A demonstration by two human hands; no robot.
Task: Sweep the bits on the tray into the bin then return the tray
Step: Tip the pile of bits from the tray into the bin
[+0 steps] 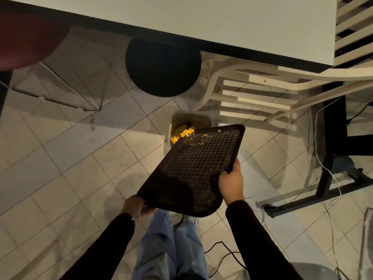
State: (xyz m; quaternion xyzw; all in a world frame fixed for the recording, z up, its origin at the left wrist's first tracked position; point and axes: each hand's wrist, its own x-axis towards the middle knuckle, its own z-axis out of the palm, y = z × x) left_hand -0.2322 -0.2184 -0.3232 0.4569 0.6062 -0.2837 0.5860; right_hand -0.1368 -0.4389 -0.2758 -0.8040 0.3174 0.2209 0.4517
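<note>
- Fingers of the right hand are clenched over the right edge of the tray, thumb on the patterned top.
- Left hand grips the tray's near-left corner, its fingers curled under the rim (mostly hidden beneath it).
- Both arms wear dark sleeves; light blue jeans show below the tray.
- Held in the air, the dark tray tilts so that its far end dips over the bin, which stands on the floor.
- Small yellow bits cling to the tray's textured surface near that far end, and a heap of yellow scraps lies inside the bin.
- Pale square floor tiles run diagonally across the view, with a brownish stain toward the left.
- Above, a white counter with a dark edge spans the top of the view.
- A black round stool seat sits partly under that counter, just beyond the bin.
- A dark red chair seat on thin wire legs stands at the far left.
- A cream slatted chair frame stands to the right of the bin.
- White and black cables trail across the tiles on the right, beside a black metal leg frame.
</note>
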